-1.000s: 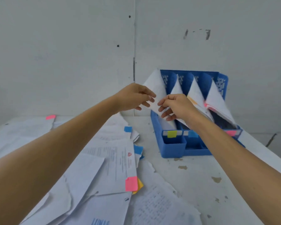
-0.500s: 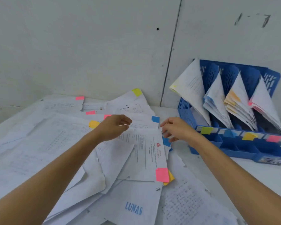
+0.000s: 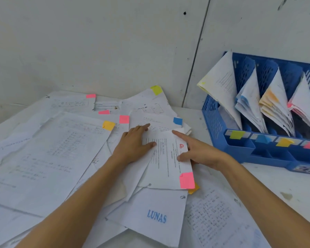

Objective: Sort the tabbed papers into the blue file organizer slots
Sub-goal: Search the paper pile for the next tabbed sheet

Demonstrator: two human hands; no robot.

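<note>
Between both hands, on top of the loose pile: pink-tabbed sheet [image 3: 166, 163], lying flat, its pink tab [image 3: 187, 180] at the near corner just beside the right wrist.

Left hand [image 3: 132, 145]: palm down on the pile, fingers straight and pointing away, thumb laid across the sheet's left edge. Presses, does not grip.

Right hand [image 3: 200, 151]: index finger straight, tip on the sheet's far corner; thumb lies on the right edge. Other fingers hidden, so a pinch cannot be confirmed. Hands sit apart, 1 on each side of the sheet.

Writing: "LUNAS" in blue capitals on LUNAS sheet [image 3: 157, 216], nearer than both hands, between the forearms. Small red logo [image 3: 182, 145] on the held sheet, by the right thumb; its print is too fine to read.

Beyond the right index tip: blue tab [image 3: 177, 121]. Beyond the left fingers: more pile tabs in pink, yellow and green.

Right of the right hand, against the wall: blue file organizer [image 3: 213, 122], 4 slots. Front labels run green, blue, yellow, pink. Papers lean in each slot: green-edged stack [image 3: 220, 83], blue-edged stack [image 3: 249, 97], orange-edged stack [image 3: 274, 99], pink-edged stack [image 3: 302, 99].
</note>
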